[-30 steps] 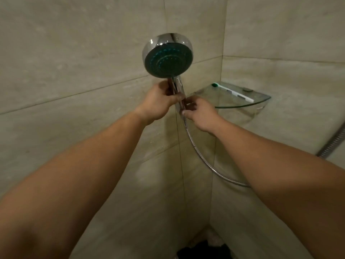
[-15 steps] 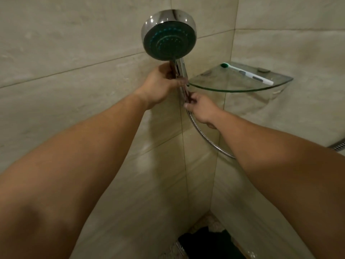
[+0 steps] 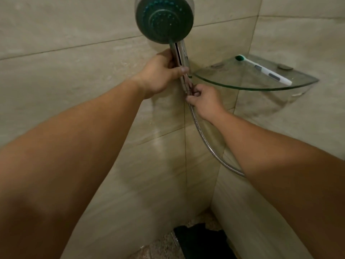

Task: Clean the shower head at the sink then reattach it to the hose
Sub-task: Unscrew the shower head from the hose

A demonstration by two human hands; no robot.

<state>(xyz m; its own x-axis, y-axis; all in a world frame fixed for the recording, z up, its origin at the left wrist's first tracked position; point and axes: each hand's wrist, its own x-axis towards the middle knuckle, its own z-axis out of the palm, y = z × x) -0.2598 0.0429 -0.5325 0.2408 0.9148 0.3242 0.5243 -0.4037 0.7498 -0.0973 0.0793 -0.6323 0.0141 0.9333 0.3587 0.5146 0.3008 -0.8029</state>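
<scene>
We hold shower head [image 3: 164, 19] up by wall, handle runs straight down; left hand [image 3: 160, 73] wraps handle, right hand [image 3: 203, 98] just below pinches nut where hose [image 3: 205, 143] joins; right is nearer joint, we think twist comes next

A single head-worn view looks forward and slightly down along both forearms into a tiled wall [image 3: 74, 86] corner, close in; the floor lies near, at the bottom right.
</scene>
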